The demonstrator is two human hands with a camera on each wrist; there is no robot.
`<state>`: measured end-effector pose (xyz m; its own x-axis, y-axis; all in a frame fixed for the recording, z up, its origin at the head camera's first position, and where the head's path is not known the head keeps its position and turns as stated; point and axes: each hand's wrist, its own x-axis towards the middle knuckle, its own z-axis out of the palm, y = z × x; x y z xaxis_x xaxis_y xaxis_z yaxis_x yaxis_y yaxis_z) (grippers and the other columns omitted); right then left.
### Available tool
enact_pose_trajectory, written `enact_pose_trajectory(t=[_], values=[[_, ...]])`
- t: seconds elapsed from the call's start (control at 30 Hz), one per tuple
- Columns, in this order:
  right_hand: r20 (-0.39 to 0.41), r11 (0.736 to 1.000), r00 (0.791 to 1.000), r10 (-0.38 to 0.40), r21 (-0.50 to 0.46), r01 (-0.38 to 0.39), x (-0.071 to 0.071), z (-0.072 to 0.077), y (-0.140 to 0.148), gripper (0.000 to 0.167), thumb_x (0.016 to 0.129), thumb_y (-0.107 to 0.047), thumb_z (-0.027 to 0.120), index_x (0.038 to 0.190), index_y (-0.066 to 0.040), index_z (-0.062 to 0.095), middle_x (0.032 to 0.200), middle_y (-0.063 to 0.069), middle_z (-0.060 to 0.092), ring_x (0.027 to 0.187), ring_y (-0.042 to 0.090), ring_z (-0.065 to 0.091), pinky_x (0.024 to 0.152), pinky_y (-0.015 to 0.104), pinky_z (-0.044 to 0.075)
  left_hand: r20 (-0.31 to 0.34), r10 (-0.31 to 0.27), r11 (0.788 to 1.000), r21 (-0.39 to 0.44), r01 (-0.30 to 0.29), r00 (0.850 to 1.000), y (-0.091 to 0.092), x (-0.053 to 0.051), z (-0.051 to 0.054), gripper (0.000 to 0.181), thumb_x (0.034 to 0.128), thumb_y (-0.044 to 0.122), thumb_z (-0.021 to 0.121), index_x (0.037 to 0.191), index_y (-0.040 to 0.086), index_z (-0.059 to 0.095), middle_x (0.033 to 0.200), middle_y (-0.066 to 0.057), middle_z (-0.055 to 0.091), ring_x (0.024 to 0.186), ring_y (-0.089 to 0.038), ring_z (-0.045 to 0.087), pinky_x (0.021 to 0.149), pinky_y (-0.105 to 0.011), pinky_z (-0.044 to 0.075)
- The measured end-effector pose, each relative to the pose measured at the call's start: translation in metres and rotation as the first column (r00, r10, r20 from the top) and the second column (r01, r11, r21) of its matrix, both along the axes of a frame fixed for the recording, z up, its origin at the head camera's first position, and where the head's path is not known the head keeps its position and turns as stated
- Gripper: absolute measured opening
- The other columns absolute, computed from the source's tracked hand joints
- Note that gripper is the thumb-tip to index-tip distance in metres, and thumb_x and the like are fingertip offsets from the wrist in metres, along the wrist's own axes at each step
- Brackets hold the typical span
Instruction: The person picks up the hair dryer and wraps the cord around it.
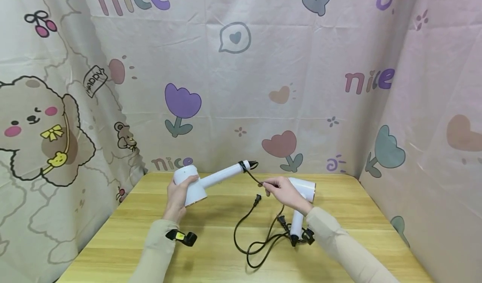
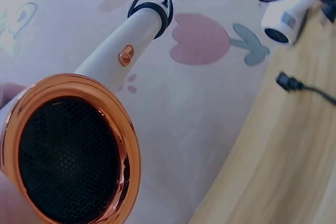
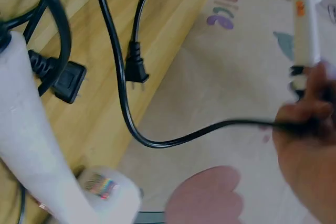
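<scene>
Left of the second dryer (image 1: 302, 186), the left grip (image 1: 178, 193) holds a hair dryer (image 1: 197, 189); the right grip (image 1: 284, 192) pinches its cord (image 3: 157, 144), seemingly for wrapping the handle (image 1: 225, 176). Another turn wants tension, I'd say.

1st dryer (image 1: 211, 181) in L hand (image 1: 177, 197), L of 2nd dryer (image 1: 297, 222) on tbl (image 1: 211, 249), 1 plug (image 1: 257, 199) btwn.

Forward head view, close wrist views; shared table (image 1: 214, 245)
</scene>
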<state>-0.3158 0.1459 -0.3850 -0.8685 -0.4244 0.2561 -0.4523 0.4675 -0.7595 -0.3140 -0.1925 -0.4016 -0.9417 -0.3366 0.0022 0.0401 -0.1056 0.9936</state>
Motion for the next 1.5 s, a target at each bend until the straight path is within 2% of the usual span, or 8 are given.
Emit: enact_pose_trajectory(t=[0.17,0.33,0.6,0.8,0.93,1.1,1.23,1.5], values=[[0.182,0.98,0.97,0.164,-0.139,-0.139,-0.014,-0.002,0.014,0.033,0.103,-0.024,0.049,0.114,-0.001,0.069,0.063,0.0,0.042,0.056,0.012,0.031,0.061,0.023,0.034,0.01,-0.02,0.999,0.041,0.02,1.0,0.002,0.002,0.003,0.075,0.0823,0.036,0.077,0.142,0.012,0.037,0.126,-0.01,0.051,0.097,-0.019,0.059,0.076,-0.033,0.056],[0.244,0.964,0.941,0.233,-0.182,-0.191,-0.023,-0.002,0.021,0.035,0.104,-0.022,0.047,0.118,0.004,0.066,0.064,0.0,0.042,0.061,0.017,0.033,0.068,0.026,0.035,0.022,0.0,0.994,0.11,-0.003,1.0,0.004,0.002,0.003,0.074,0.083,0.035,0.076,0.141,0.009,0.037,0.123,-0.01,0.052,0.095,-0.017,0.06,0.076,-0.031,0.056],[0.338,0.966,0.905,0.259,-0.071,-0.25,-0.029,-0.006,0.028,0.033,0.104,-0.024,0.046,0.111,-0.002,0.07,0.071,0.002,0.057,0.065,0.018,0.037,0.071,0.026,0.037,0.042,-0.041,0.985,0.171,0.033,0.998,0.004,-0.001,0.003,0.078,0.0841,0.04,0.074,0.143,0.01,0.033,0.125,-0.009,0.051,0.097,-0.017,0.06,0.079,-0.031,0.056],[0.414,0.959,0.888,0.202,0.098,-0.264,-0.039,-0.011,0.032,0.03,0.102,-0.024,0.052,0.092,-0.006,0.074,0.083,0.004,0.07,0.053,0.013,0.032,0.053,0.021,0.033,0.07,-0.091,0.978,0.193,0.076,0.993,0.003,-0.003,0.005,0.073,0.0845,0.038,0.073,0.14,0.01,0.035,0.117,-0.006,0.057,0.093,-0.015,0.063,0.079,-0.033,0.057],[0.352,0.945,0.927,0.132,0.239,-0.225,-0.047,-0.014,0.035,0.027,0.099,-0.026,0.056,0.09,-0.012,0.077,0.084,0.006,0.072,0.054,0.003,0.036,0.051,0.021,0.033,0.068,-0.175,0.965,0.21,0.157,0.982,0.005,-0.001,0.005,0.067,0.0867,0.034,0.07,0.138,0.007,0.035,0.104,-0.003,0.062,0.087,-0.016,0.065,0.078,-0.035,0.058],[0.156,0.948,0.988,-0.004,0.316,-0.046,-0.055,-0.007,0.038,0.032,0.096,-0.03,0.062,0.073,-0.011,0.075,0.079,0.003,0.073,0.065,0.002,0.047,0.061,0.024,0.04,0.074,-0.289,0.948,0.157,0.275,0.954,0.006,0.001,0.001,0.061,0.0887,0.034,0.065,0.134,0.005,0.037,0.096,-0.001,0.065,0.084,-0.018,0.066,0.075,-0.035,0.058],[0.072,0.958,0.99,-0.12,0.271,0.096,-0.058,0.0,0.041,0.027,0.094,-0.029,0.064,0.073,-0.016,0.075,0.061,0.005,0.064,0.05,0.011,0.03,0.048,0.026,0.027,0.099,-0.359,0.931,0.116,0.347,0.928,0.005,0.002,-0.004,0.06,0.0876,0.032,0.065,0.133,0.005,0.037,0.096,-0.002,0.065,0.084,-0.019,0.066,0.075,-0.036,0.059],[-0.063,0.962,0.989,-0.135,0.23,0.146,-0.053,0.001,0.03,0.021,0.093,-0.034,0.066,0.083,-0.02,0.079,0.063,-0.001,0.064,0.054,0.014,0.05,0.053,0.028,0.042,0.155,-0.48,0.877,0.089,0.472,0.864,0.009,0.002,-0.015,0.066,0.0861,0.036,0.064,0.137,0.005,0.036,0.106,-0.009,0.062,0.087,-0.022,0.066,0.077,-0.039,0.06]])
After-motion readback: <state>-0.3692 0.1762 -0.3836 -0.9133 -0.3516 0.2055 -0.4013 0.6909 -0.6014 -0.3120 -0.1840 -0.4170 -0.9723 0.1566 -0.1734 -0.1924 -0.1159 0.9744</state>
